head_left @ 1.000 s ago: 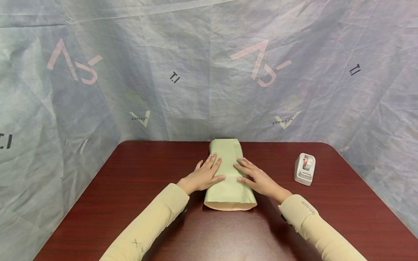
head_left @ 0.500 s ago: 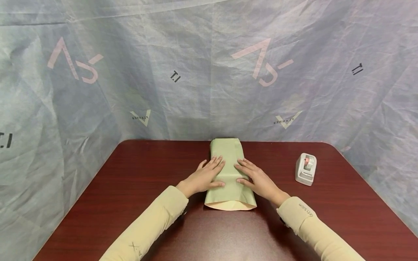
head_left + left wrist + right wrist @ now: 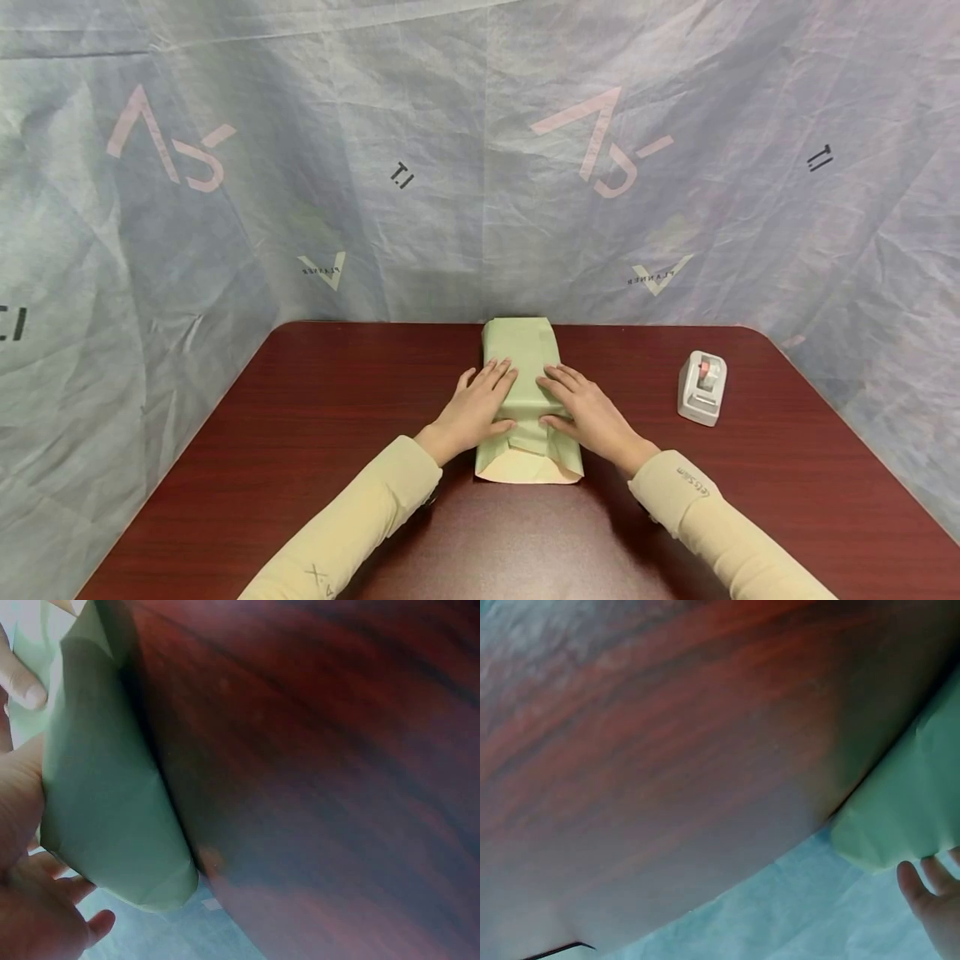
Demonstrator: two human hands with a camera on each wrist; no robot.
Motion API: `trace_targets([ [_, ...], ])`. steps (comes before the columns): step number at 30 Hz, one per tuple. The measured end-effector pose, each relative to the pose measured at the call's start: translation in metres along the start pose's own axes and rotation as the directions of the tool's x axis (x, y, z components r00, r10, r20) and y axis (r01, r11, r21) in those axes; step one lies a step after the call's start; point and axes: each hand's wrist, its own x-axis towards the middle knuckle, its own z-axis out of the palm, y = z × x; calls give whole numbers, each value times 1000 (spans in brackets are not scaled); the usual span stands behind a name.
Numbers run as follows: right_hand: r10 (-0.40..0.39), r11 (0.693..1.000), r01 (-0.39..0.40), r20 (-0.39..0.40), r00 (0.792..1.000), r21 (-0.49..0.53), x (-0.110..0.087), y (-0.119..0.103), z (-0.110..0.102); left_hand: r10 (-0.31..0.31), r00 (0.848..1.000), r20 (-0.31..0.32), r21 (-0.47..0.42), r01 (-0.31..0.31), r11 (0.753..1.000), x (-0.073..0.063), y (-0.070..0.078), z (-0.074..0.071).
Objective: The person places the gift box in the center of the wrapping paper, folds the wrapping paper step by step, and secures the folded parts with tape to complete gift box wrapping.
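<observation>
A parcel in pale green paper [image 3: 525, 343] lies lengthwise on the table, its far end at the back edge. The paper at its near end is pushed in at the top, and a pale lower flap [image 3: 527, 467] shows below. My left hand [image 3: 471, 410] rests on the parcel's left side, fingers extended on top and thumb by the near fold. Opposite it, my right hand [image 3: 595, 414] lies on the right side in the same way. The left wrist view shows the parcel's green side [image 3: 112, 772] close up. Whatever is inside the paper is hidden.
A white tape dispenser [image 3: 702, 388] stands to the right on the dark red wooden table [image 3: 360, 383]. Grey printed cloth [image 3: 450, 125] hangs behind the table's back edge and along both sides.
The upper paper at the parcel's near end has folded down and inward, where an open mouth was before. Both hands stay on top; the left wrist has shifted slightly right.
</observation>
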Motion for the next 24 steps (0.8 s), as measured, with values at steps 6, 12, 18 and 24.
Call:
trace_targets([
  [6,3,1000,-3,12,1000,-3,0,1,-1,-10,1000,-11,40,10,999,1,2,1],
  [12,-24,996,23,-17,1000,-92,1,0,5,-20,999,-39,79,23,997,1,6,4],
  [18,-14,994,16,19,1000,-107,-1,1,5,-13,997,-72,123,21,992,1,8,6],
  [24,-2,991,5,21,1000,-133,1,-2,7,-23,997,-75,149,35,988,1,8,7],
])
